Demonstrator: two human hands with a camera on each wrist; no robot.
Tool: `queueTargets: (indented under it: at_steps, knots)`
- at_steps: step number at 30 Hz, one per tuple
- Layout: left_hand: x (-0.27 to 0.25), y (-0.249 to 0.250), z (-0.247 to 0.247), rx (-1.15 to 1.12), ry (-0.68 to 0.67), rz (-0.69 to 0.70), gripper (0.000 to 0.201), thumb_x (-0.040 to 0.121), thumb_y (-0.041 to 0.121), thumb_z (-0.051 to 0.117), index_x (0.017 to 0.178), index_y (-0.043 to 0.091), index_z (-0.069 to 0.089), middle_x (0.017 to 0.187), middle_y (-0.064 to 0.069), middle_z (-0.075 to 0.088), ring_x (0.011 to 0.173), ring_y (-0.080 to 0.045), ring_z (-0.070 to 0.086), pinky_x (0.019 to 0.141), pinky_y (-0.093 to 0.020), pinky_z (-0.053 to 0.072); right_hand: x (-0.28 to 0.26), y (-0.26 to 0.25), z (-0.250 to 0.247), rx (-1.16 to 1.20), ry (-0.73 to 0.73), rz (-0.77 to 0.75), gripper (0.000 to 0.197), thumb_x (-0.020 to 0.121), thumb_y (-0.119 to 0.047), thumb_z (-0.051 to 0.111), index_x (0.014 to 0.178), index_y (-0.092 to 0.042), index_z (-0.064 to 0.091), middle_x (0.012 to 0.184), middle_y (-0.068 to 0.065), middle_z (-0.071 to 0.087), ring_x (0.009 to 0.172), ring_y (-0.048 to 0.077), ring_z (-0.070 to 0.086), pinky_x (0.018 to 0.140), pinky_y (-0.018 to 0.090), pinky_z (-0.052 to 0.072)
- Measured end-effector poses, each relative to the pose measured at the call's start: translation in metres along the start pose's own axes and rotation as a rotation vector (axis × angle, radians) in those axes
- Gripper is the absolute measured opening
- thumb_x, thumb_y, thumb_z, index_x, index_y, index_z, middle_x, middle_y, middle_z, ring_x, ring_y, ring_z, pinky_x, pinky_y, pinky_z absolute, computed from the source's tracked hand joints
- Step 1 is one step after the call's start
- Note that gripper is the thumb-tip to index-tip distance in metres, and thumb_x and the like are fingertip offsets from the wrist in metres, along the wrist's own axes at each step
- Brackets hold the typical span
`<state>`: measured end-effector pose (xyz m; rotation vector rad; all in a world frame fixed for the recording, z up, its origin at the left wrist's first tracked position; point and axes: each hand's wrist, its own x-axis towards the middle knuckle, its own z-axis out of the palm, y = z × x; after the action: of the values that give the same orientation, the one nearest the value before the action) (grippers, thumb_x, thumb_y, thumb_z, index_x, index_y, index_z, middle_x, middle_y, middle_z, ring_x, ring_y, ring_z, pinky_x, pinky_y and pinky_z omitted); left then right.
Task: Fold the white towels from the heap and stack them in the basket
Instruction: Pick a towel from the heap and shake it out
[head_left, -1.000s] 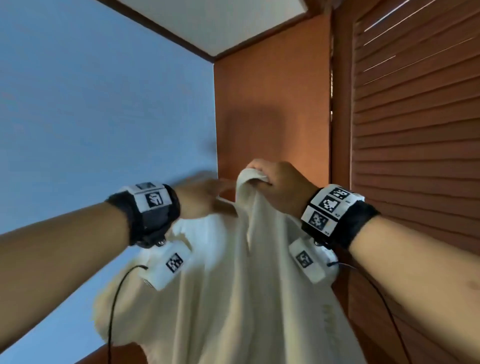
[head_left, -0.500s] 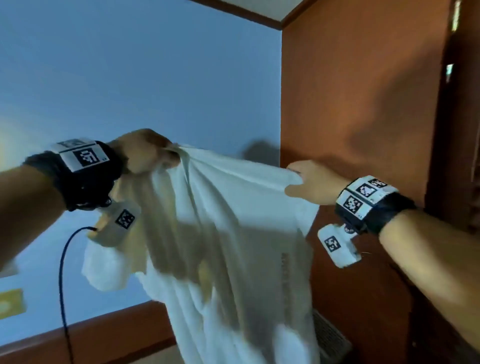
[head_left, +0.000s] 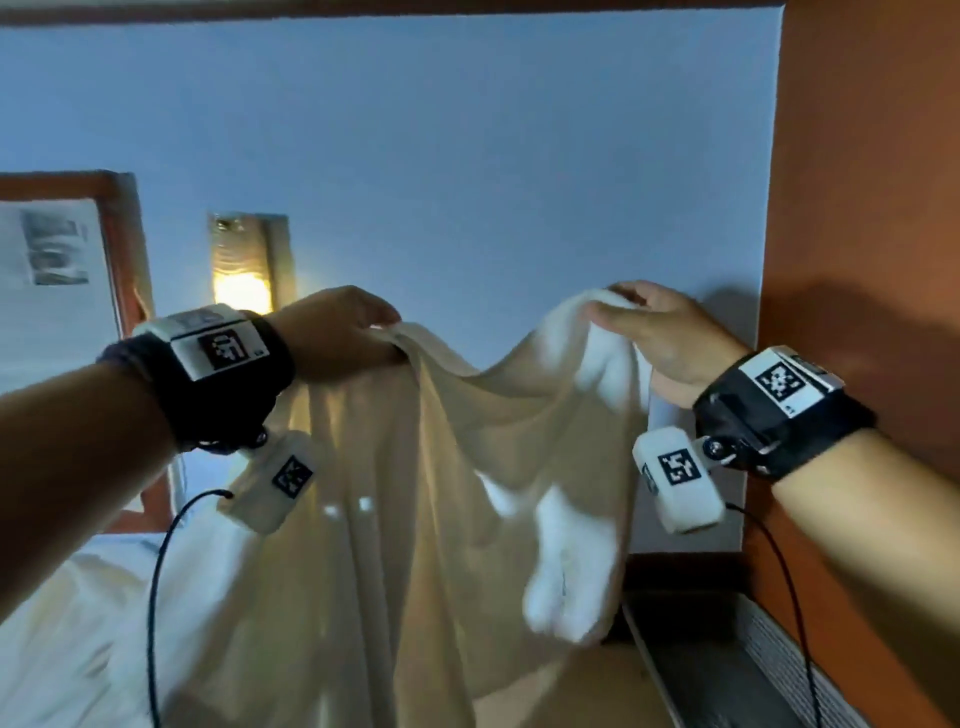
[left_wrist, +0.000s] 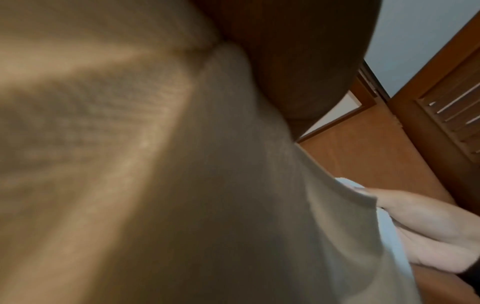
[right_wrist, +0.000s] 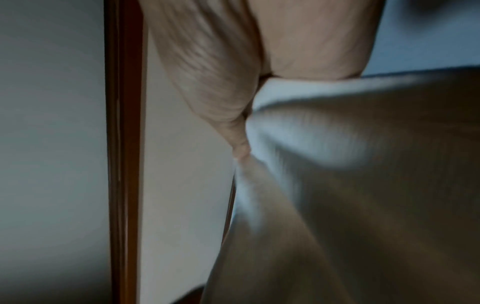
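Observation:
A white towel (head_left: 426, 499) hangs in the air in front of me, held up by its top edge and sagging in the middle. My left hand (head_left: 358, 332) pinches the towel's upper left corner. My right hand (head_left: 639, 322) grips the upper right corner, where the cloth is bunched and a fold hangs down. In the left wrist view the towel (left_wrist: 182, 185) fills most of the picture, with my right hand (left_wrist: 426, 222) at its far edge. The right wrist view shows my right hand (right_wrist: 249, 115) closed on the cloth (right_wrist: 363, 185). No basket or heap is in view.
A blue wall (head_left: 467, 156) stands behind the towel, with a lit wall lamp (head_left: 244, 270) and a framed picture (head_left: 57, 249) at the left. An orange-brown wall (head_left: 872, 208) rises at the right. White bedding (head_left: 67, 623) lies at the lower left, a dark ledge (head_left: 727, 649) at the lower right.
My hands have moved apart along the towel's top edge, spreading it wide. The view has swung left, from the louvred door to the blue wall and lamp.

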<state>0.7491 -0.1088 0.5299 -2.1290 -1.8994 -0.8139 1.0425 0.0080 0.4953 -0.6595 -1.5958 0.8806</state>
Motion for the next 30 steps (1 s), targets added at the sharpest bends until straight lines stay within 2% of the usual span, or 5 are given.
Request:
queueTargets:
  at_steps: [8, 12, 17, 22, 30]
  knots:
    - [-0.001, 0.027, -0.018, -0.082, 0.112, 0.166, 0.030, 0.081, 0.033, 0.076, 0.102, 0.029, 0.054, 0.077, 0.009, 0.064, 0.065, -0.006, 0.057, 0.060, -0.021, 0.044, -0.050, -0.016, 0.090, -0.425, -0.427, -0.055, 0.077, 0.066, -0.072, 0.074, 0.133, -0.039, 0.056, 0.133, -0.015, 0.059, 0.120, -0.001, 0.053, 0.101, 0.025, 0.042]
    - [-0.004, 0.019, -0.018, -0.091, 0.115, 0.196, 0.034, 0.077, 0.034, 0.081, 0.098, 0.024, 0.056, 0.075, 0.007, 0.063, 0.059, -0.007, 0.052, 0.054, -0.013, 0.041, -0.059, -0.006, 0.114, -0.379, -0.374, -0.129, 0.028, 0.091, -0.048, 0.066, 0.090, -0.021, 0.072, 0.086, -0.005, 0.074, 0.082, 0.014, 0.070, 0.080, 0.040, 0.057]
    - [-0.021, -0.050, 0.014, 0.017, -0.029, 0.117, 0.015, 0.090, 0.042, 0.067, 0.088, 0.027, 0.067, 0.081, 0.003, 0.066, 0.073, -0.013, 0.058, 0.068, -0.025, 0.045, -0.045, -0.004, 0.087, -0.509, -0.022, -0.176, 0.036, 0.093, -0.034, 0.063, 0.070, -0.009, 0.052, 0.049, -0.010, 0.036, 0.049, 0.009, 0.034, 0.052, 0.029, 0.028]
    - [-0.037, -0.140, 0.057, 0.168, -0.259, -0.025, 0.031, 0.098, 0.043, 0.052, 0.070, 0.032, 0.056, 0.070, 0.007, 0.061, 0.067, -0.014, 0.056, 0.061, -0.027, 0.040, -0.039, -0.003, 0.045, -0.618, 0.207, -0.129, 0.035, 0.091, -0.032, 0.065, 0.083, 0.002, 0.058, 0.063, 0.005, 0.046, 0.062, 0.022, 0.044, 0.060, 0.031, 0.032]
    - [-0.024, -0.104, 0.032, -0.525, 0.098, -0.040, 0.013, 0.097, 0.023, 0.062, 0.102, 0.021, 0.073, 0.081, -0.003, 0.069, 0.073, -0.022, 0.063, 0.068, -0.028, 0.054, -0.053, 0.011, 0.044, -0.857, -0.104, 0.112, 0.013, 0.091, -0.029, 0.067, 0.086, -0.016, 0.068, 0.093, 0.010, 0.071, 0.079, 0.029, 0.062, 0.066, 0.028, 0.039]
